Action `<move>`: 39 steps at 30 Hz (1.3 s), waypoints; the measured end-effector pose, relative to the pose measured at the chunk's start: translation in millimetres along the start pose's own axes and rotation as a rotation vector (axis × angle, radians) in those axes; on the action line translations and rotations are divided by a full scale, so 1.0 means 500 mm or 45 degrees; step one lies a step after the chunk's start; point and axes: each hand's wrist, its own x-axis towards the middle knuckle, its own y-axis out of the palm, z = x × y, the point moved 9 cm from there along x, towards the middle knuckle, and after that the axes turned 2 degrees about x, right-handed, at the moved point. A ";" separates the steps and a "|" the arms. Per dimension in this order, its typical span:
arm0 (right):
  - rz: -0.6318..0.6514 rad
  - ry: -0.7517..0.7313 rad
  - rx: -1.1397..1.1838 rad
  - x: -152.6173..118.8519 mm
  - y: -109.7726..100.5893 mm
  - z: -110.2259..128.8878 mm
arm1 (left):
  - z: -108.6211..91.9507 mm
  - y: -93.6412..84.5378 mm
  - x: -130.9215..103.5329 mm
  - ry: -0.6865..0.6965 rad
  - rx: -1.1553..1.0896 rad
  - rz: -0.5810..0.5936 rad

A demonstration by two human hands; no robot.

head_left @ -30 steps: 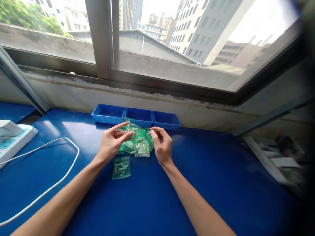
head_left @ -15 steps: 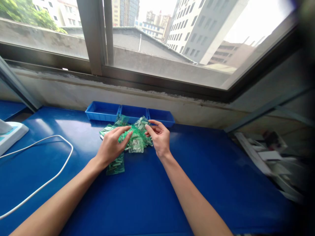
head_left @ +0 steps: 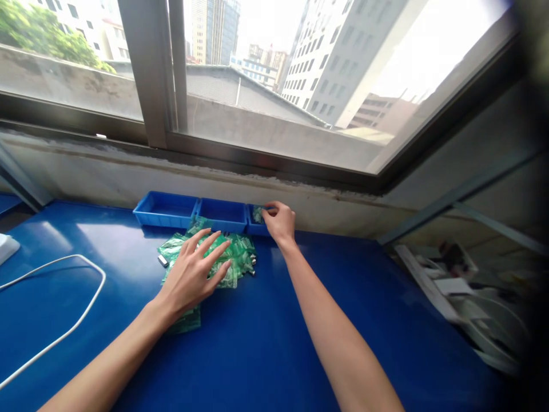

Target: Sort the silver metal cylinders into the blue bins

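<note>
Bag at right bin.
Right hand pinches bag over bin; left hand, fingers spread, above pile.

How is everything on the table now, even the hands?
Green see-through plastic bags: piled in a heap
Three blue plastic bins: upright, open-topped, in a row
Thin white cable: loosely curved
Bare left hand: fingers spread over the heap
Bare right hand: fingers pinching small pale-green bag at rightmost bin

Three bins in row on counter, before window; packets heaped in front; cable left.
</note>
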 end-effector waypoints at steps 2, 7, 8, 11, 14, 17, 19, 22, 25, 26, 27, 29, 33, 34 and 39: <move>0.096 -0.029 -0.026 0.005 0.020 -0.005 | 0.004 0.006 0.001 -0.010 0.013 0.001; 0.111 -0.165 -0.184 0.002 0.030 -0.003 | 0.010 0.018 0.003 -0.023 0.043 0.026; 0.091 -0.194 -0.212 0.000 0.027 0.000 | 0.010 0.019 0.003 -0.023 0.047 0.034; 0.093 -0.218 -0.228 -0.003 0.024 0.002 | 0.009 0.019 0.003 -0.026 0.037 0.044; 0.148 -0.169 -0.235 -0.003 0.027 0.000 | 0.008 0.016 0.004 -0.027 0.025 0.043; 0.185 -0.282 -0.212 -0.017 0.023 0.036 | 0.008 0.016 0.005 -0.034 0.034 0.057; 0.143 -0.421 -0.151 -0.041 0.004 0.083 | 0.009 0.015 0.005 -0.047 0.015 0.055; 0.225 -0.604 0.020 -0.110 -0.014 0.162 | 0.017 0.003 0.006 -0.084 -0.051 -0.007; 0.592 -0.822 0.166 -0.221 0.006 0.241 | 0.042 -0.022 0.002 -0.166 -0.126 -0.120; 0.704 -0.891 0.172 -0.261 0.015 0.260 | 0.055 -0.031 -0.001 -0.202 -0.138 -0.161; 0.792 -0.952 0.175 -0.298 0.024 0.275 | 0.069 -0.039 -0.004 -0.237 -0.133 -0.191; 0.883 -1.044 0.186 -0.355 0.038 0.293 | 0.094 -0.049 -0.010 -0.295 -0.057 -0.220; 0.966 -1.154 0.101 -0.418 0.077 0.296 | 0.124 -0.054 -0.018 -0.335 0.025 -0.219; 0.982 -1.165 0.064 -0.426 0.087 0.293 | 0.128 -0.053 -0.019 -0.342 0.023 -0.208; 1.014 -1.214 -0.004 -0.442 0.114 0.293 | 0.128 -0.046 -0.020 -0.359 -0.011 -0.164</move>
